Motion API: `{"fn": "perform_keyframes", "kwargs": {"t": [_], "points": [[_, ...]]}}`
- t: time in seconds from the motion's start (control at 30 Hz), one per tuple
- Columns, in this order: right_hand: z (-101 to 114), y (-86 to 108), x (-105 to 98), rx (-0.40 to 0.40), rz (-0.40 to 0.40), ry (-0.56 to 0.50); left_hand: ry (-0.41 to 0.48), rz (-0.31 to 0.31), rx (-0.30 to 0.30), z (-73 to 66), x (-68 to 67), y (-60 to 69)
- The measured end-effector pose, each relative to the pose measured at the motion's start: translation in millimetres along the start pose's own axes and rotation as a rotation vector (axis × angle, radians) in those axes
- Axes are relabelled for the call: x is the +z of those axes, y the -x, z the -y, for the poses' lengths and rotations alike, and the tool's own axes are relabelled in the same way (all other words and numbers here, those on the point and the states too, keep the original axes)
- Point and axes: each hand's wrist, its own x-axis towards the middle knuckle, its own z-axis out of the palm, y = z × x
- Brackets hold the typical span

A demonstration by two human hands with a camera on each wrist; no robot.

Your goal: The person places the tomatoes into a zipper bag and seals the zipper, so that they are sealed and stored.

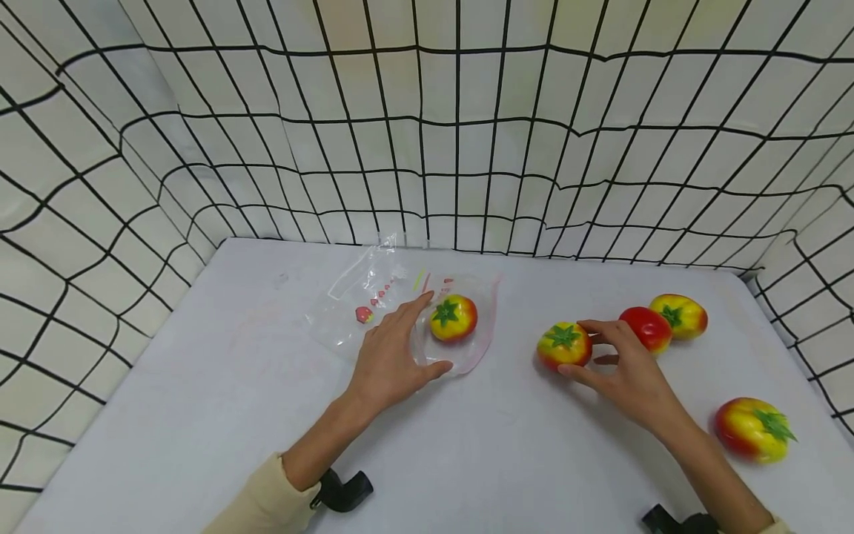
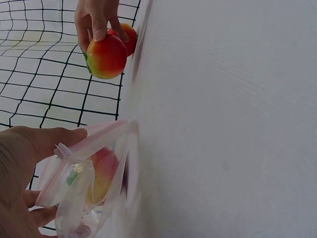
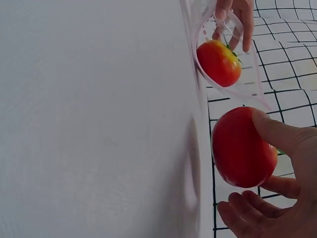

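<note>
My right hand (image 1: 623, 371) pinches a red-and-yellow fruit (image 1: 563, 346) with a star-shaped green top, thumb on the near side and fingers beyond. The right wrist view shows this held fruit (image 3: 242, 148) from its red underside. To the left, a clear zip bag (image 1: 347, 315) with a pink edge and small strawberry prints lies on the table. A similar fruit (image 1: 454, 317) sits inside it, seen through the plastic in the left wrist view. My left hand (image 1: 394, 356) spreads over the bag's mouth, its thumb and extended fingers touching the plastic on either side.
Beyond the right hand, a redder fruit (image 1: 647, 330) and a yellow-red one (image 1: 678, 317) lie side by side. Another fruit (image 1: 754, 429) lies nearer, at the right. A black wire grid (image 1: 457, 141) encloses the white table (image 1: 220, 415) at the back and sides.
</note>
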Motion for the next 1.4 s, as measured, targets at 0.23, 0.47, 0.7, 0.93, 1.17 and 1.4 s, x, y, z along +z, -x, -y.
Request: {"fn": "perform_keyframes", "kwargs": {"t": [0.23,0.47,0.7,0.93,1.17,1.4], "points": [[4.6,-0.5,7.2,-0.012,-0.022,-0.032,-0.006,-0.002,-0.005,-0.5,0.2,0.4],[8.0,-2.2,13.6,-0.02,-0.035,-0.048,-0.005,-0.001,0.001,-1.8,1.2,0.0],[15.5,-4.5,17.4,-0.025,-0.035,-0.085,-0.009,0.002,-0.005,-1.7,2.6,-0.6],[19.6,-7.5,23.6,-0.03,-0.03,-0.121,-0.014,-0.003,0.0,-0.8,3.8,-0.4],[23.7,-10.5,28.2,-0.055,-0.018,-0.134,-0.021,-0.001,0.003,-2.1,3.9,-0.6],[29.4,-13.6,32.9,-0.077,-0.009,-0.133,-0.009,-0.006,0.005,-2.4,3.7,0.6]]}}
